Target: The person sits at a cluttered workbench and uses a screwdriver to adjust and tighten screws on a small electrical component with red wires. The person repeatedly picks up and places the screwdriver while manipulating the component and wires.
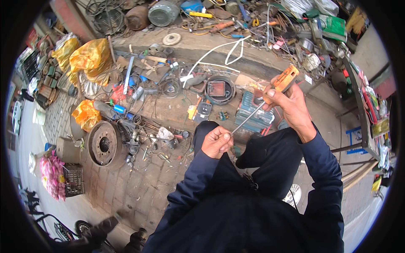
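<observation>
Looking down from my head, at the centre right of the frame my right hand [291, 103] is wrapped tight around the orange plastic handle of a screwdriver [270, 97], whose thin steel shaft slants down-left to my left hand [217, 141]; that hand is curled shut around the tip, and I cannot tell whether some small part is pinched in there. I judge I'm working the tip on whatever my left fingers hide, so the next move calls for a steady grip and a straight shaft. Left of my knees lies a rusty round brake drum [104, 144], crumpled yellow plastic bags [86, 57] fill the upper left, and a loose white wire [219, 52] curls at top centre on the gritty paving.
</observation>
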`<action>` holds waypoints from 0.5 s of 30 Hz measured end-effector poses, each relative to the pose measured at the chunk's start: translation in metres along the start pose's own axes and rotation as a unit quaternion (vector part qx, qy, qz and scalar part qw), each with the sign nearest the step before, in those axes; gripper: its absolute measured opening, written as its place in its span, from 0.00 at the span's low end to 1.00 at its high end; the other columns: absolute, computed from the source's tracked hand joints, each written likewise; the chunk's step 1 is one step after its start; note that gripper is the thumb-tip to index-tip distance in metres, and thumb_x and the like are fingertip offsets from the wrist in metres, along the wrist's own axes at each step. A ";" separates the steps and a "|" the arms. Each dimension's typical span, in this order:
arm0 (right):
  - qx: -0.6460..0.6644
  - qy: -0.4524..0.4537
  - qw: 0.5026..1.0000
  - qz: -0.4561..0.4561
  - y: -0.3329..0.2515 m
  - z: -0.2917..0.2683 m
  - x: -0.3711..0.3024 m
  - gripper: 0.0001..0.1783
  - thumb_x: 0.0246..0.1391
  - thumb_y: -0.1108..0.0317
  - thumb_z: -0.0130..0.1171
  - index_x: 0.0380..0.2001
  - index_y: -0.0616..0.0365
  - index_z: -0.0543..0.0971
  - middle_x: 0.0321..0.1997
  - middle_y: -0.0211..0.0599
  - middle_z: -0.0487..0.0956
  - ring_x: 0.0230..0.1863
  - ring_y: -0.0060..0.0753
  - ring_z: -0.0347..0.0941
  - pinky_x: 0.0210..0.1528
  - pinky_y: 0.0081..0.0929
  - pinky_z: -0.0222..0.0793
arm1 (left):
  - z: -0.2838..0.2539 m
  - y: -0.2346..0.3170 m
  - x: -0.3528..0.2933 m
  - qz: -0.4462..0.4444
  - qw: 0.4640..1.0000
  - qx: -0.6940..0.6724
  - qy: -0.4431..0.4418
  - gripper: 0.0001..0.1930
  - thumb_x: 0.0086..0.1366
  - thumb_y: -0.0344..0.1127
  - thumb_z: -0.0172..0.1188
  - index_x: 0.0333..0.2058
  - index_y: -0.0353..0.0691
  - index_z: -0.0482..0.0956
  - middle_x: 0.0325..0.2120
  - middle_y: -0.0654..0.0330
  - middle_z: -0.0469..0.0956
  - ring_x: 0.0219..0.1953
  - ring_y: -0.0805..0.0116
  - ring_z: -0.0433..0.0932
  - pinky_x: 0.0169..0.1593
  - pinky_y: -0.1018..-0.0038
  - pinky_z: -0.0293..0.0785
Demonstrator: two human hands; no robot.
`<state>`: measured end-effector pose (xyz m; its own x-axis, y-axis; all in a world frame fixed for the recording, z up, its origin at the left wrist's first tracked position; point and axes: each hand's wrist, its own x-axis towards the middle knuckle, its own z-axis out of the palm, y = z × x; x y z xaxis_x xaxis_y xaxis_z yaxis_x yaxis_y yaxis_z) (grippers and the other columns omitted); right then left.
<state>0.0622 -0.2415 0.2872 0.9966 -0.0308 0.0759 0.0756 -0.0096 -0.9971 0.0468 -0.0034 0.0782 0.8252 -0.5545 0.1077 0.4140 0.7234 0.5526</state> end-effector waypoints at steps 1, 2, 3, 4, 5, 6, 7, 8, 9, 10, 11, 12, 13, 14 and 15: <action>0.001 0.019 1.000 0.007 0.003 -0.007 -0.003 0.20 0.65 0.67 0.65 0.53 0.65 0.71 0.41 0.42 0.82 0.32 0.32 0.83 0.35 0.28 0.82 | 0.004 -0.004 0.002 -0.008 1.000 -0.003 0.003 0.05 0.76 0.33 0.60 0.42 0.38 0.79 0.29 0.56 0.82 0.20 0.81 0.64 0.24 0.82 0.57; 0.005 0.021 1.000 0.007 0.007 -0.015 -0.005 0.19 0.65 0.68 0.65 0.52 0.65 0.71 0.40 0.42 0.82 0.32 0.31 0.83 0.34 0.27 0.81 | 0.007 -0.009 0.006 -0.016 1.000 0.003 0.009 0.05 0.76 0.33 0.61 0.41 0.38 0.78 0.28 0.56 0.82 0.20 0.82 0.63 0.25 0.82 0.57; 0.006 0.020 1.000 0.002 0.012 -0.023 -0.007 0.19 0.65 0.68 0.65 0.52 0.65 0.71 0.40 0.42 0.82 0.32 0.31 0.83 0.34 0.27 0.81 | 0.010 -0.013 0.012 -0.029 0.999 0.024 0.012 0.05 0.76 0.33 0.61 0.41 0.38 0.78 0.29 0.57 0.82 0.20 0.82 0.63 0.25 0.82 0.57; 0.009 0.022 1.000 -0.004 0.018 -0.029 -0.009 0.19 0.65 0.68 0.65 0.52 0.65 0.71 0.39 0.42 0.82 0.32 0.31 0.83 0.35 0.27 0.81 | 0.012 -0.017 0.016 -0.040 0.999 0.035 0.010 0.05 0.76 0.33 0.61 0.41 0.38 0.78 0.29 0.57 0.82 0.20 0.82 0.63 0.25 0.82 0.57; 0.007 0.028 1.000 0.001 0.023 -0.036 -0.011 0.19 0.65 0.68 0.65 0.52 0.65 0.71 0.39 0.42 0.82 0.32 0.31 0.83 0.35 0.27 0.81 | 0.014 -0.021 0.019 -0.051 0.998 0.038 0.007 0.05 0.76 0.33 0.61 0.41 0.38 0.78 0.29 0.57 0.82 0.20 0.82 0.63 0.25 0.82 0.58; 0.001 0.040 0.999 0.001 0.027 -0.045 -0.015 0.18 0.66 0.68 0.65 0.52 0.66 0.71 0.38 0.42 0.82 0.32 0.31 0.83 0.36 0.27 0.81 | 0.016 -0.025 0.023 -0.058 0.996 0.064 0.012 0.06 0.76 0.33 0.61 0.41 0.38 0.78 0.28 0.57 0.82 0.20 0.82 0.63 0.26 0.82 0.58; 0.013 0.044 0.999 -0.010 0.030 -0.054 -0.017 0.19 0.66 0.68 0.65 0.53 0.65 0.71 0.39 0.41 0.82 0.33 0.31 0.83 0.36 0.28 0.82 | 0.017 -0.028 0.027 -0.060 0.996 0.066 0.012 0.06 0.76 0.33 0.61 0.41 0.38 0.78 0.28 0.57 0.82 0.20 0.82 0.63 0.26 0.82 0.58; 0.021 0.051 0.998 -0.009 0.031 -0.065 -0.019 0.20 0.65 0.67 0.65 0.54 0.64 0.72 0.40 0.40 0.82 0.34 0.31 0.82 0.37 0.29 0.82 | 0.019 -0.031 0.031 -0.062 0.996 0.068 0.014 0.06 0.76 0.33 0.61 0.40 0.37 0.78 0.28 0.57 0.82 0.20 0.82 0.63 0.26 0.82 0.59; 0.029 0.057 0.998 -0.008 0.033 -0.074 -0.021 0.20 0.65 0.67 0.65 0.55 0.64 0.72 0.41 0.40 0.81 0.34 0.31 0.82 0.38 0.30 0.82 | 0.020 -0.035 0.034 -0.065 0.996 0.059 0.016 0.06 0.76 0.33 0.61 0.40 0.37 0.78 0.28 0.58 0.82 0.20 0.82 0.63 0.26 0.82 0.59; 0.039 0.085 0.996 0.002 0.035 -0.081 -0.023 0.21 0.65 0.67 0.64 0.56 0.63 0.71 0.41 0.41 0.81 0.33 0.33 0.82 0.38 0.30 0.82 | 0.021 -0.038 0.037 -0.073 0.995 0.073 0.019 0.06 0.76 0.34 0.61 0.41 0.38 0.79 0.28 0.58 0.82 0.20 0.82 0.63 0.26 0.82 0.59; 0.041 0.085 0.995 0.000 0.036 -0.088 -0.025 0.21 0.65 0.67 0.64 0.57 0.63 0.71 0.42 0.41 0.81 0.33 0.34 0.82 0.38 0.30 0.82 | 0.023 -0.041 0.040 -0.080 0.993 0.083 0.022 0.06 0.76 0.34 0.61 0.41 0.38 0.79 0.28 0.58 0.82 0.20 0.82 0.63 0.26 0.82 0.59; 0.042 0.086 0.995 -0.003 0.038 -0.095 -0.026 0.22 0.65 0.68 0.64 0.57 0.63 0.71 0.42 0.41 0.82 0.33 0.34 0.82 0.37 0.31 0.82 | 0.024 -0.045 0.043 -0.086 0.993 0.082 0.022 0.06 0.76 0.34 0.62 0.41 0.38 0.79 0.28 0.58 0.82 0.20 0.82 0.63 0.26 0.82 0.59; 0.043 0.086 0.995 -0.005 0.040 -0.100 -0.028 0.22 0.65 0.68 0.64 0.57 0.63 0.70 0.42 0.41 0.82 0.33 0.35 0.82 0.37 0.31 0.82 | 0.025 -0.048 0.045 -0.092 0.992 0.080 0.022 0.06 0.76 0.34 0.62 0.41 0.38 0.79 0.28 0.58 0.82 0.20 0.82 0.63 0.26 0.82 0.59; 0.040 0.092 0.995 -0.016 0.043 -0.104 -0.030 0.22 0.65 0.68 0.65 0.57 0.62 0.70 0.42 0.42 0.82 0.33 0.36 0.83 0.36 0.32 0.82 | 0.026 -0.051 0.047 -0.091 0.992 0.084 0.022 0.06 0.76 0.34 0.62 0.42 0.38 0.80 0.28 0.58 0.82 0.20 0.82 0.63 0.26 0.82 0.59; 0.044 0.092 0.995 -0.008 0.045 -0.108 -0.031 0.22 0.64 0.68 0.65 0.56 0.62 0.70 0.42 0.42 0.82 0.34 0.36 0.83 0.37 0.32 0.82 | 0.027 -0.054 0.049 -0.089 0.992 0.087 0.021 0.06 0.76 0.34 0.62 0.42 0.38 0.80 0.28 0.58 0.82 0.20 0.82 0.63 0.26 0.82 0.59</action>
<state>0.0311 -0.3486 0.2408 0.9734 -0.2132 0.0841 0.1023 0.0758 -0.9919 0.0546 -0.0811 0.0758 0.7617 -0.6469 -0.0367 0.4849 0.5315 0.6946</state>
